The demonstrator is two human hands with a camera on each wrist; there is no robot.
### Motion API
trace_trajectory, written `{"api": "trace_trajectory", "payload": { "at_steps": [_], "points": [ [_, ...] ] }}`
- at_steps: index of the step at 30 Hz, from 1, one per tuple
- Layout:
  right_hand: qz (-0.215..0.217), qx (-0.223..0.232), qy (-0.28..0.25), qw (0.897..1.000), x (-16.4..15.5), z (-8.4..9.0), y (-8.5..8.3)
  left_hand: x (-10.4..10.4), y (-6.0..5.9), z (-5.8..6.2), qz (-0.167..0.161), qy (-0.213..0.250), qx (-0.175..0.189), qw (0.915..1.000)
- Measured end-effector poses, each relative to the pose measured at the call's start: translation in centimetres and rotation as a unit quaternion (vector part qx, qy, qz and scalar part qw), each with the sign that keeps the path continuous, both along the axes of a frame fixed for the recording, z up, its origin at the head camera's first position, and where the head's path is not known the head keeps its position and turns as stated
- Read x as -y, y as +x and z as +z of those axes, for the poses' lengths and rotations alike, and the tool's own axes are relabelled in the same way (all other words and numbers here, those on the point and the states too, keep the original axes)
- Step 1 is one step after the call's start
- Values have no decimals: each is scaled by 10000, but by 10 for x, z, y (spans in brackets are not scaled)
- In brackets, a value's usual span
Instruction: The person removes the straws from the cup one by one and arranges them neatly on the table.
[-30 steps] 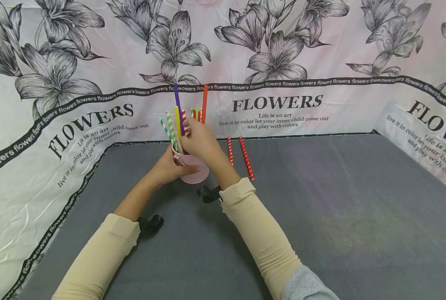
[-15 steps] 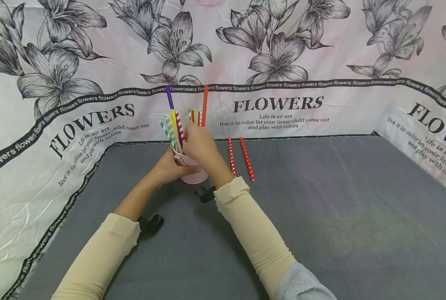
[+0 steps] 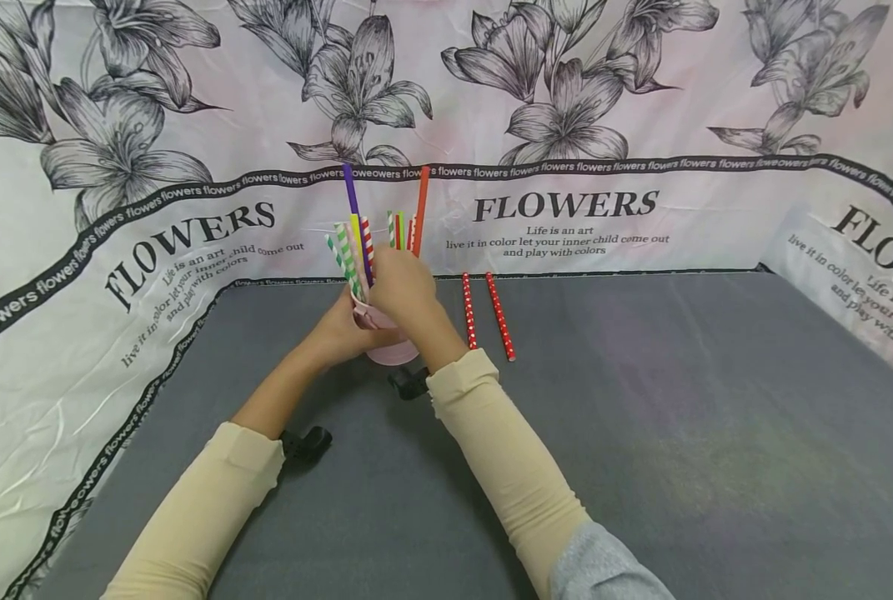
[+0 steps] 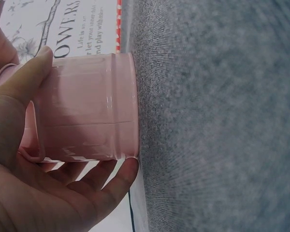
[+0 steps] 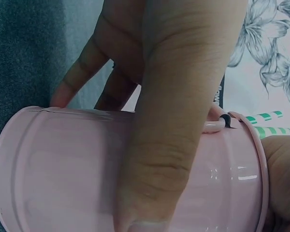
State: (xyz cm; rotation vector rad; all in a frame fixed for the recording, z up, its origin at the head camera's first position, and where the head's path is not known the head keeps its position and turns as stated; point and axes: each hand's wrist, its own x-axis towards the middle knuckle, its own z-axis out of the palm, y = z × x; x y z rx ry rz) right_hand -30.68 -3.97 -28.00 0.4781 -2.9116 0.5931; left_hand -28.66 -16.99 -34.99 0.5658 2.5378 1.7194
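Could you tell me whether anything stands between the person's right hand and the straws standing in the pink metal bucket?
Nothing visible does. The right hand is already at the bunch of coloured straws above the rim of the pink metal bucket, which the left hand grips around its side. The contact itself is hidden behind the hand.

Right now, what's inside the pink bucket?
Paper straws stand in the pink bucket: a purple straw, an orange straw and green-striped straws. Both hands hide their lower ends and the bucket's inside.

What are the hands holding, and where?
The left hand grips the pink bucket around its side. The right hand is among the straws; its hold cannot be told.
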Motion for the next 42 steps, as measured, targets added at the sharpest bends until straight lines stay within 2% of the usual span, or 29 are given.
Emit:
{"api": "trace_trajectory", "payload": {
  "at_steps": [4,9,18,23,33,38,42],
  "points": [
    [0,-71,-92,9999,-1,0,0,-1,1,1,-28,24,-13,10000],
    [52,-24,-568,9984,-4,1,1,-2,3,2,-3,-29,-8,10000],
    [279,-45,-1334,9907,-10,4,1,-2,3,3,-95,26,-73,9999],
    [344,-226,-1700,9846,-11,7,5,-2,1,1,-156,-9,-223,9996],
    [483,-362,-2031,9773,-19,19,10,-1,0,0,-83,-54,-272,9996],
    [601,-542,-2359,9684,-26,22,11,-2,-1,1,-115,-82,-264,9996],
    [825,-756,-2817,9530,-31,24,10,-3,0,2,-101,-90,-251,9996]
  ]
}}
